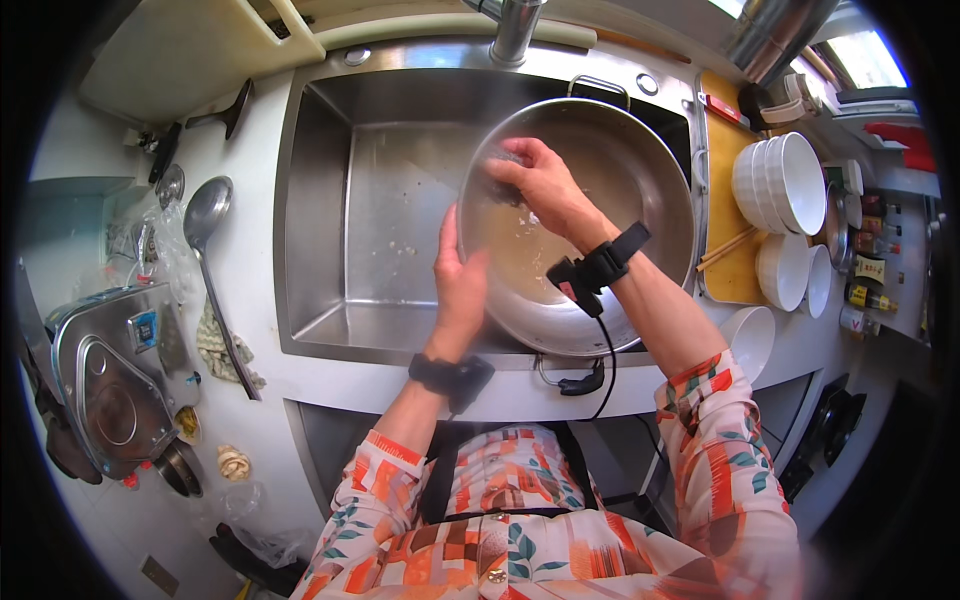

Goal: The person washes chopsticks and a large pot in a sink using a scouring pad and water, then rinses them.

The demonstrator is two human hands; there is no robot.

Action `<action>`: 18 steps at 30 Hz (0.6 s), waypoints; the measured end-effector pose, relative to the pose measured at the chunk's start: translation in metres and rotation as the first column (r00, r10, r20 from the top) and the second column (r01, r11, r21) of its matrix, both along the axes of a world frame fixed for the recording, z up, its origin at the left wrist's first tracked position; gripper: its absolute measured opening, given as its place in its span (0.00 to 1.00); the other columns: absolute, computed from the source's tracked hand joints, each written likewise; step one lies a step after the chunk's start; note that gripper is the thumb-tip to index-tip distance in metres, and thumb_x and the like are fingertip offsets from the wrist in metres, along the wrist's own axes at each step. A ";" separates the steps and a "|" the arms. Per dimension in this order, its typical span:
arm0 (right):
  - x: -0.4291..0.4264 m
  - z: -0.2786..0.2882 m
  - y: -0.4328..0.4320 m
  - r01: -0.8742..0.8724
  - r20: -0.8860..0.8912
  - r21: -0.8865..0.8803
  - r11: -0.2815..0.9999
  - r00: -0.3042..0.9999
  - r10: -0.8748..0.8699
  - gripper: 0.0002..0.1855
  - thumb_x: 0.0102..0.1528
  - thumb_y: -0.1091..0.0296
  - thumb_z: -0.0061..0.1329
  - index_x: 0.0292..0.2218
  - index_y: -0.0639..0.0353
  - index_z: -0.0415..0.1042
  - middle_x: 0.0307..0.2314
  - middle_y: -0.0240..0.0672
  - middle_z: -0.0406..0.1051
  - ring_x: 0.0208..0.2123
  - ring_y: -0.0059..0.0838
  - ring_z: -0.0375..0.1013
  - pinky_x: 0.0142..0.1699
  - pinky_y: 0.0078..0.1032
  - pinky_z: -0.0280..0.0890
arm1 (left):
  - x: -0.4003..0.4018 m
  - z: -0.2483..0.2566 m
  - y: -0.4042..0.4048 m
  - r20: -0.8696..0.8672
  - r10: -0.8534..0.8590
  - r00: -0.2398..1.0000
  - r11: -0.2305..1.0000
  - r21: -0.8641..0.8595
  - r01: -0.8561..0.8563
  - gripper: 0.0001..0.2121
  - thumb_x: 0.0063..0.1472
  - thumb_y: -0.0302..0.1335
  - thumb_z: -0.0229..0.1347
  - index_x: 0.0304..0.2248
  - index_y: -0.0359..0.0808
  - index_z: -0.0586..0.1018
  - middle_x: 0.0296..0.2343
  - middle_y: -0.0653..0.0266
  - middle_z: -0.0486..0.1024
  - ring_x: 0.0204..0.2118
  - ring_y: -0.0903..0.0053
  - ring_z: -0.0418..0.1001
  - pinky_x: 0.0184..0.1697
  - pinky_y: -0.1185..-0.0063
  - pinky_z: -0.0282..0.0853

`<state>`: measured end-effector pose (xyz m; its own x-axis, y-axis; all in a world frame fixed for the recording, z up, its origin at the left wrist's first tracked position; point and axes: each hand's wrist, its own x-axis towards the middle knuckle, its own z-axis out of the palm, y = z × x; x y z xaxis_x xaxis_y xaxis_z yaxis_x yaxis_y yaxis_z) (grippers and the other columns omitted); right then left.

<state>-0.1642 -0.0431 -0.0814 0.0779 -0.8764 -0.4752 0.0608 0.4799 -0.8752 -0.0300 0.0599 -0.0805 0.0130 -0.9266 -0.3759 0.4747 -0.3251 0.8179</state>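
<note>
A large metal wok (660, 187) with loop handles rests tilted over the right part of the stainless steel sink (405, 210). Cloudy water with small pale bits lies in it. Inside the wok, my right hand (551, 187) grips a dark scouring pad (504, 169), perhaps steel wool, against the left inner wall. My left hand (461, 289) holds the wok's left rim, fingers on the outside and thumb blurred over the edge. Both wrists wear black strapped devices. Above the sink stands a metal faucet (514, 34).
Stacked white bowls (780, 184), chopsticks (726, 249) and a yellow cutting board (716, 157) are at the right. Left of the sink lie a ladle (208, 214), a patterned cloth (217, 349) and a plastic bag (172, 247). A black cable hangs from my right wrist.
</note>
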 end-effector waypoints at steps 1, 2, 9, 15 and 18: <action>-0.004 -0.002 0.000 -0.011 -0.056 0.004 1.000 0.998 0.011 0.24 0.52 0.70 0.55 0.47 0.66 0.63 0.33 0.36 0.70 0.34 0.21 0.71 0.37 0.20 0.68 | 0.001 0.000 0.000 0.011 0.000 1.000 1.000 -0.001 0.000 0.32 0.55 0.15 0.45 0.60 0.36 0.53 0.52 0.62 0.63 0.52 0.76 0.63 0.55 0.79 0.59; -0.011 -0.004 0.004 -0.039 -0.176 0.035 0.999 0.983 0.045 0.23 0.52 0.70 0.55 0.47 0.66 0.63 0.34 0.35 0.69 0.35 0.22 0.70 0.38 0.21 0.67 | 0.001 -0.001 0.001 0.010 0.001 1.000 1.000 -0.002 -0.001 0.32 0.55 0.15 0.45 0.60 0.37 0.53 0.52 0.62 0.63 0.52 0.76 0.63 0.55 0.79 0.59; -0.040 -0.021 0.011 0.019 -0.264 0.065 0.998 0.965 -0.001 0.28 0.50 0.63 0.55 0.50 0.65 0.63 0.41 0.45 0.69 0.41 0.31 0.70 0.42 0.27 0.66 | -0.001 -0.004 0.002 0.057 -0.007 0.998 1.000 -0.016 0.008 0.32 0.55 0.15 0.45 0.60 0.37 0.53 0.52 0.63 0.63 0.52 0.77 0.63 0.55 0.79 0.59; -0.038 -0.011 -0.003 -0.003 -0.545 -0.187 0.982 0.832 -0.101 0.21 0.53 0.57 0.53 0.43 0.62 0.73 0.35 0.35 0.72 0.36 0.27 0.70 0.42 0.23 0.64 | 0.001 -0.007 0.002 0.103 0.004 0.995 0.999 -0.043 0.000 0.32 0.55 0.15 0.45 0.60 0.38 0.53 0.52 0.63 0.64 0.51 0.77 0.63 0.55 0.79 0.59; -0.034 -0.006 -0.017 0.260 -0.142 -0.053 0.964 0.954 -0.265 0.20 0.53 0.53 0.55 0.41 0.59 0.73 0.29 0.24 0.68 0.28 0.16 0.64 0.32 0.16 0.62 | -0.002 -0.006 0.002 0.062 -0.003 0.998 1.000 -0.028 0.004 0.32 0.55 0.15 0.45 0.60 0.38 0.53 0.51 0.63 0.64 0.51 0.77 0.64 0.54 0.79 0.59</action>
